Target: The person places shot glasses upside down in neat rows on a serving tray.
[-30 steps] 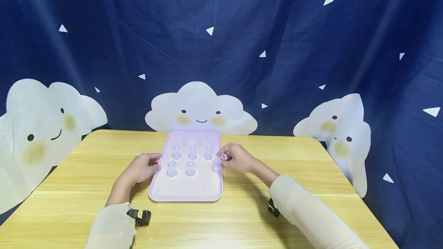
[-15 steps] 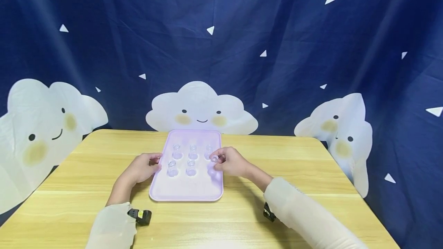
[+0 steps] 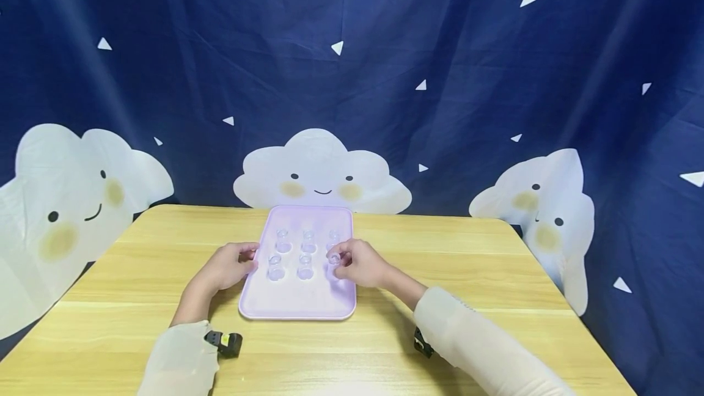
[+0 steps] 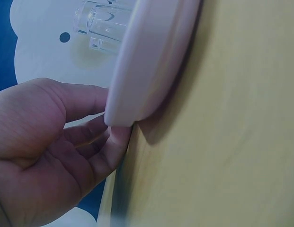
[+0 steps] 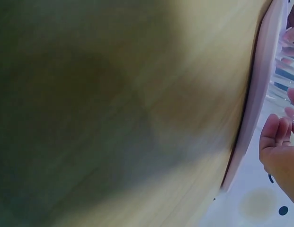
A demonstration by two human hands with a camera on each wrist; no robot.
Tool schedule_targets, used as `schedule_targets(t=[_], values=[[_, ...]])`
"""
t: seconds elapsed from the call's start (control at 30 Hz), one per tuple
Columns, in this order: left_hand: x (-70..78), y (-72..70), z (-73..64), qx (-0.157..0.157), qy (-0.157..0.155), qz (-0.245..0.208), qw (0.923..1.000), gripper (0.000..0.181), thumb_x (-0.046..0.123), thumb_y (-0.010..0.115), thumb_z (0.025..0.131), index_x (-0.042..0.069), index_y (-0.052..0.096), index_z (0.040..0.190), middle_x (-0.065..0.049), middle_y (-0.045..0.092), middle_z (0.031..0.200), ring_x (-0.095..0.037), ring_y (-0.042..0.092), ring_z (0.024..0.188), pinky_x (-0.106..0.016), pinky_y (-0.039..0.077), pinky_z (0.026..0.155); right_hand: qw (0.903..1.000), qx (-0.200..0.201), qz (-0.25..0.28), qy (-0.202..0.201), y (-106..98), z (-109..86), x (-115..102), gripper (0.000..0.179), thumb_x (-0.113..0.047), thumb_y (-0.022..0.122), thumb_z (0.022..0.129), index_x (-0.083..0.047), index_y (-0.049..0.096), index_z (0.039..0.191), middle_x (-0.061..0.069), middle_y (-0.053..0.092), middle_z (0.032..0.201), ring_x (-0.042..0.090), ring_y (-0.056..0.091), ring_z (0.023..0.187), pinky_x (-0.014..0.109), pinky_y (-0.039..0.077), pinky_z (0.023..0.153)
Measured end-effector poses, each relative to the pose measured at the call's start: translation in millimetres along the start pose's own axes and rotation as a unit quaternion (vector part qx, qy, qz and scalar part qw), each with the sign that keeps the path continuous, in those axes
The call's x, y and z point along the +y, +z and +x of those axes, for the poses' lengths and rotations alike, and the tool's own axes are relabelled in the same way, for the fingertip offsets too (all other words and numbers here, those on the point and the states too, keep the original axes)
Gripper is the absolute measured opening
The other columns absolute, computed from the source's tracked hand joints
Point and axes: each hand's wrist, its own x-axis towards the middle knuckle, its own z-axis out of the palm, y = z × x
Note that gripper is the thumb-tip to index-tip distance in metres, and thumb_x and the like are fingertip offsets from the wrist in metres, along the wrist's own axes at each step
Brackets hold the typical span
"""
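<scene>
A pale purple tray (image 3: 297, 305) lies on the table, with several small clear bottles (image 3: 276, 269) standing on it in two rows. My left hand (image 3: 227, 266) holds the tray's left edge; in the left wrist view, the thumb is at the rim (image 4: 119, 101) and other fingers reach beneath it. Over the right side of the tray, my right hand (image 3: 362, 263) pinches another small clear bottle (image 3: 333, 269) by its top, at the right end of the front row. Whether its base touches the tray I cannot tell. Fingers partly cover the back-row bottle (image 3: 333, 237) behind it.
The wooden table (image 3: 467, 249) extends around the tray on both sides and in front. Behind its back edge hangs a dark blue curtain (image 3: 374, 109) with printed clouds. Small black cameras are strapped at both wrists.
My right hand has moved left and slightly down from the tray's right edge, carrying the small clear bottle over the tray to the front row. My left hand stays at the tray's edge.
</scene>
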Motion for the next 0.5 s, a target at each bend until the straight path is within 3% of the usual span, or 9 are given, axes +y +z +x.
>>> schedule_targets(t=[0.5], values=[[1.1, -0.4, 0.1, -0.001, -0.004, -0.003, 1.0, 0.045, 0.005, 0.062, 0.098, -0.008, 0.056, 0.141, -0.023, 0.067, 0.123, -0.04, 0.058, 0.119, -0.061, 0.043, 0.107, 0.9998, -0.007, -0.017, 0.001, 3.7, -0.3, -1.7, 0.031, 0.007, 0.074, 0.081, 0.002, 0.07, 0.112, 0.004, 0.062, 0.088, 0.011, 0.057, 0.08, 0.02, 0.05, 0.068]])
